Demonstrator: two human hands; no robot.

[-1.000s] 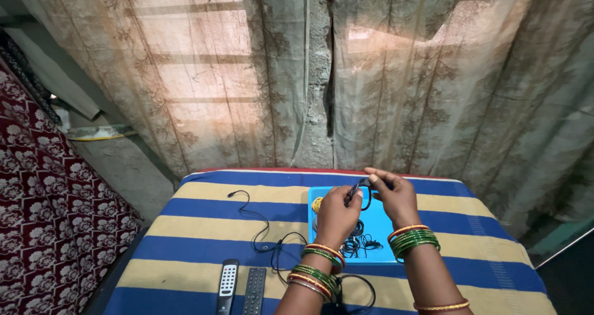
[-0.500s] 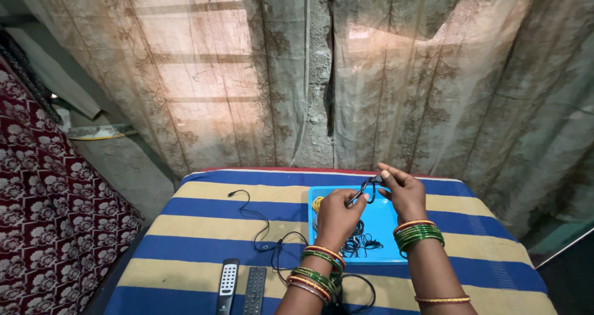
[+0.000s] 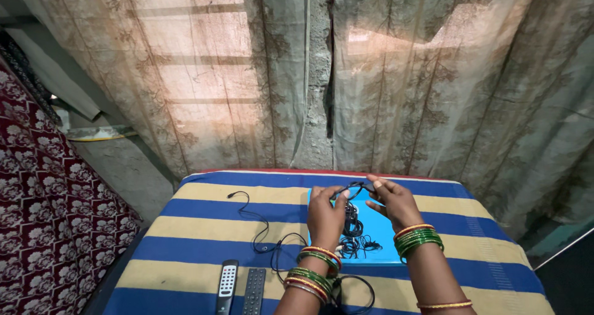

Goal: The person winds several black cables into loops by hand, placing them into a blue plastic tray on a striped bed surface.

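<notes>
Head view: both hands, left (image 3: 327, 215) and right (image 3: 394, 202), pinch a black cable (image 3: 352, 219) above the blue tray (image 3: 385, 236).

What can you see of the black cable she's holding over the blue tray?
The black cable is thin, dark and looks rubbery. Its top is pinched between the left hand and right hand above the blue tray. Loops hang down from the grip into a tangled heap lying in the tray. Plugs or ends are too small to make out.

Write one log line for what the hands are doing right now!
left hand: holds black cable | right hand: holds same cable | cable: hangs over blue tray | remotes: untouched
</notes>
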